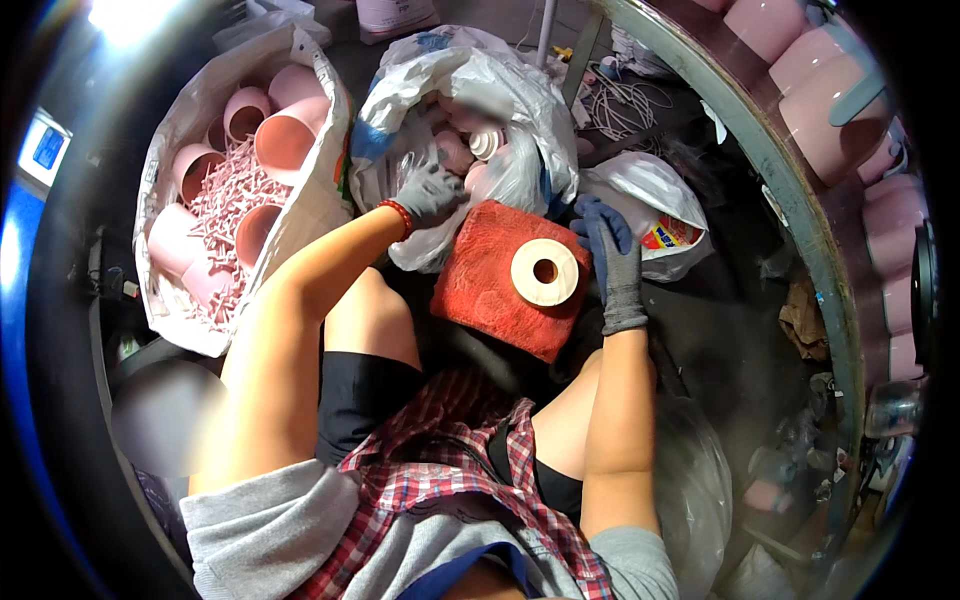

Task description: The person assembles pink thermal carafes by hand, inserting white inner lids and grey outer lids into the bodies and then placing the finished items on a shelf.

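My left hand (432, 192), in a grey glove with a red bead bracelet at the wrist, reaches to the near side of a white plastic bag (535, 85). Its fingers are stretched out over the clear plastic, close to pink rounded pieces (455, 150) and a white ribbed piece (487, 143). A red cloth pad (480, 275) lies over my knees. On it rests a cream roll or ring (545, 272) with a dark hole. Beside the pad's right edge, my right hand (610, 250), in a grey and blue glove, has its fingers curled; what they hold, if anything, is hidden.
A white sack (325, 165) at left holds pink cups (285, 140) and many thin pink strips (235, 195). A smaller white bag (640, 185) stands at right. A curved metal-edged table (800, 210) bears pink vessels (830, 110). White cable (625, 105) lies coiled behind.
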Motion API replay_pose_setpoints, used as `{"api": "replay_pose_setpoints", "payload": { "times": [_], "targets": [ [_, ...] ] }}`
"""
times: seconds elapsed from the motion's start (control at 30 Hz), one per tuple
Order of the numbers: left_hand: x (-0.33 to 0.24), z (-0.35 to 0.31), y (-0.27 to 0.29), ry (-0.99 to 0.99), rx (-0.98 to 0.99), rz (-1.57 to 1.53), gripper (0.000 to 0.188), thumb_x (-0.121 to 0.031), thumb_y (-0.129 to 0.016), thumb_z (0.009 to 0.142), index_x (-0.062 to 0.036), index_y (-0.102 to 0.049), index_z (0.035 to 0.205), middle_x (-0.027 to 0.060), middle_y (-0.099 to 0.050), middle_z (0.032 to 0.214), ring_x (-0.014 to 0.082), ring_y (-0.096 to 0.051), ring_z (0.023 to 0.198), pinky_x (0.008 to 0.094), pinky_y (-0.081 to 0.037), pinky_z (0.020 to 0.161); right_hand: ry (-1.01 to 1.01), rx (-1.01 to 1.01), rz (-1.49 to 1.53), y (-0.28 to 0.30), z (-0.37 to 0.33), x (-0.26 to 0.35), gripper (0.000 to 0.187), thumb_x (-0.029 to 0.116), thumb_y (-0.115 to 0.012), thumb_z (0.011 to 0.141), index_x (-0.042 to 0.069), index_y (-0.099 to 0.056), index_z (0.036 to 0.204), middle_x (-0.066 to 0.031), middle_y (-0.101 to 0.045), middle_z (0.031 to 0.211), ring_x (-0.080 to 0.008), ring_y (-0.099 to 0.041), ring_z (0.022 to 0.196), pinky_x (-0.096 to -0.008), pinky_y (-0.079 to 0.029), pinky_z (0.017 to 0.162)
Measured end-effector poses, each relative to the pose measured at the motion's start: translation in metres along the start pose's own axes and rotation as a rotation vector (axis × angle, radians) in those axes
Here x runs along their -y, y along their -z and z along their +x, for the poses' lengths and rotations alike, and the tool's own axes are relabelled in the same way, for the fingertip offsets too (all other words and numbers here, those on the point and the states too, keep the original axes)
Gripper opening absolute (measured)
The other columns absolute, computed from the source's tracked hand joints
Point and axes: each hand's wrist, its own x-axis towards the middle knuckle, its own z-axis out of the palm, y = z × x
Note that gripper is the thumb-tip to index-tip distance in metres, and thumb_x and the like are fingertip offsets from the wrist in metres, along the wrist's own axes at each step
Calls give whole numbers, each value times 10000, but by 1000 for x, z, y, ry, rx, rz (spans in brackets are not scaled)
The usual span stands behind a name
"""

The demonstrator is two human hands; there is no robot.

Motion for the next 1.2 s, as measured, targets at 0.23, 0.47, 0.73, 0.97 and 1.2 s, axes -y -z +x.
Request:
{"api": "replay_pose_setpoints", "payload": {
  "times": [0.23,0.47,0.73,0.97,1.2],
  "targets": [
    [73,-79,-89,599,34,-399,574,-430,-545,833,-116,-475,1308,151,-443,1342,276,-391,1265,462,-234,1090,-34,4,-74,12,9,-6,335,254,-560,929,29,-590,1177,-33,-634,1047,-130,-605,846,-267,-495,755],
    [63,-122,-64,465,-109,-372,670,-434,-582,838,-63,-399,1365,176,-403,1395,333,-379,1286,417,-299,1072,-15,127,-125,1,14,-20,333,237,-552,932,39,-579,1198,-36,-632,1031,-128,-593,893,-266,-489,767],
    [-5,-122,40,234,-585,-454,564,-125,-667,751,-73,-504,1288,154,-466,1358,329,-486,1205,386,-409,998,256,-34,-249,18,22,-59,267,101,-524,924,12,-569,1172,-88,-618,1081,-175,-593,946,-292,-490,815],
    [-1,-310,68,571,-917,33,438,-153,-608,819,9,-518,1216,224,-461,1323,381,-454,1216,459,-344,1031,35,-280,-51,2,0,-27,726,104,-587,888,173,-160,1471,-113,-470,1303,-186,-619,934,-289,-531,626],
    [38,-603,-69,1716,-821,449,517,-369,-595,883,17,-497,1213,256,-513,1182,357,-501,1120,423,-429,966,35,-140,189,13,-29,-12,657,104,-534,920,213,-191,1470,-89,-412,1371,-227,-625,965,-275,-553,630]
  ]
}}
